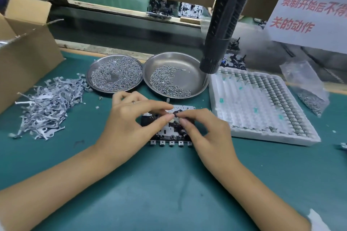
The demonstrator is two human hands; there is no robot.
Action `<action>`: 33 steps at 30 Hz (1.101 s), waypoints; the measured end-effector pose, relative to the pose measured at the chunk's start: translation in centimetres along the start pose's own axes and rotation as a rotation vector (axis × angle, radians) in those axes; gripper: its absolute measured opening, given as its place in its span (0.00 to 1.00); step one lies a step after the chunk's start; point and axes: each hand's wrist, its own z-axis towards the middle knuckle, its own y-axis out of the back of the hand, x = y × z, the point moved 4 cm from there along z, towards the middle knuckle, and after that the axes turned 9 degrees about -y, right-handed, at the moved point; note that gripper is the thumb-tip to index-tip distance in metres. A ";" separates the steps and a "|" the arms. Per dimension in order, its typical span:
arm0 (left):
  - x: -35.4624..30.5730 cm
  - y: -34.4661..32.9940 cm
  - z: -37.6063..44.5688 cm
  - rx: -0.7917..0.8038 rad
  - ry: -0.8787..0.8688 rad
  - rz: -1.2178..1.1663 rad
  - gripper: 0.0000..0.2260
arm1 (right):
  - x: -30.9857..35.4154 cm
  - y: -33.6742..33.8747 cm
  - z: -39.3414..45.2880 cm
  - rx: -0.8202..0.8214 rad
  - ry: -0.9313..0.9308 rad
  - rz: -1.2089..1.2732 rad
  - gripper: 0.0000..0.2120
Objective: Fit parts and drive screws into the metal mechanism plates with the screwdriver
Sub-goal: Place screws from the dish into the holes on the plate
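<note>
— Where is the metal plate (170, 131)?
— In the middle of the green table (169, 184), under both hands.
— What do they do?
— The left hand (129, 118) and right hand (204, 133) pinch a tiny part on it.

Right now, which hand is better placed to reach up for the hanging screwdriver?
The right hand. The screwdriver hangs above the bench on its side, over the white tray; the left hand would have to cross over the metal plate.
</note>
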 end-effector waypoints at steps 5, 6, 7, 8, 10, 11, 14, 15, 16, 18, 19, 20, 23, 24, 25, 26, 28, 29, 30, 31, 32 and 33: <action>1.1 -0.1 -0.2 0.096 0.078 -0.048 0.07 | 0.2 0.0 0.0 0.005 0.058 -0.067 0.08; 1.2 -0.2 -0.2 0.111 0.099 -0.063 0.07 | 0.2 0.0 0.0 0.021 0.050 -0.060 0.08; 1.3 -0.2 -0.2 0.128 0.114 -0.074 0.06 | 0.1 -0.1 0.0 0.042 0.037 -0.051 0.08; 1.3 -0.3 -0.2 0.152 0.124 -0.083 0.05 | 0.1 -0.1 -0.1 0.061 0.030 -0.046 0.08; 1.4 -0.3 -0.1 0.194 0.143 -0.107 0.05 | 0.3 -0.2 -0.2 0.079 0.049 -0.048 0.08; 1.5 -0.2 -0.1 0.209 0.154 -0.121 0.05 | 0.4 -0.2 -0.3 0.080 0.063 -0.051 0.08; 1.8 0.1 0.2 0.231 0.182 -0.154 0.04 | 0.6 -0.2 -0.4 0.101 0.086 -0.058 0.09; 1.9 0.2 0.3 0.239 0.183 -0.162 0.05 | 0.7 -0.3 -0.5 0.113 0.099 -0.072 0.08; 1.9 0.2 0.3 0.249 0.184 -0.168 0.06 | 0.7 -0.3 -0.5 0.123 0.113 -0.088 0.08; 1.8 0.3 0.4 0.268 0.192 -0.162 0.07 | 0.8 -0.4 -0.5 0.136 0.133 -0.105 0.08; 1.8 0.3 0.4 0.273 0.198 -0.155 0.07 | 0.9 -0.4 -0.6 0.146 0.143 -0.115 0.09; 1.8 0.3 0.4 0.271 0.207 -0.155 0.08 | 1.0 -0.4 -0.6 0.157 0.156 -0.133 0.09; 1.6 0.3 0.2 0.262 0.239 -0.189 0.08 | 1.0 -0.5 -0.7 0.176 0.196 -0.181 0.11; 1.5 0.3 0.2 0.264 0.237 -0.189 0.08 | 1.0 -0.6 -0.8 0.170 0.208 -0.188 0.11; 1.5 0.4 0.2 0.266 0.235 -0.185 0.08 | 1.0 -0.6 -0.9 0.156 0.222 -0.196 0.10; 1.4 0.4 0.1 0.269 0.243 -0.188 0.08 | 1.0 -0.7 -1.0 0.132 0.236 -0.212 0.09; 1.5 0.3 0.1 0.285 0.279 -0.220 0.09 | 0.9 -0.8 -1.2 0.078 0.252 -0.267 0.06; 1.5 0.2 0.0 0.296 0.294 -0.234 0.10 | 0.8 -0.9 -1.4 0.065 0.260 -0.302 0.05; 1.5 0.2 -0.1 0.306 0.302 -0.241 0.10 | 0.8 -1.1 -1.5 0.059 0.274 -0.341 0.05; 1.6 0.2 -0.1 0.312 0.306 -0.244 0.10 | 0.8 -1.2 -1.7 0.055 0.292 -0.379 0.05; 1.6 0.1 -0.2 0.318 0.310 -0.247 0.11 | 0.9 -1.4 -1.8 0.049 0.309 -0.408 0.05; 1.7 0.1 -0.2 0.323 0.318 -0.256 0.11 | 1.0 -1.5 -1.9 0.041 0.324 -0.429 0.05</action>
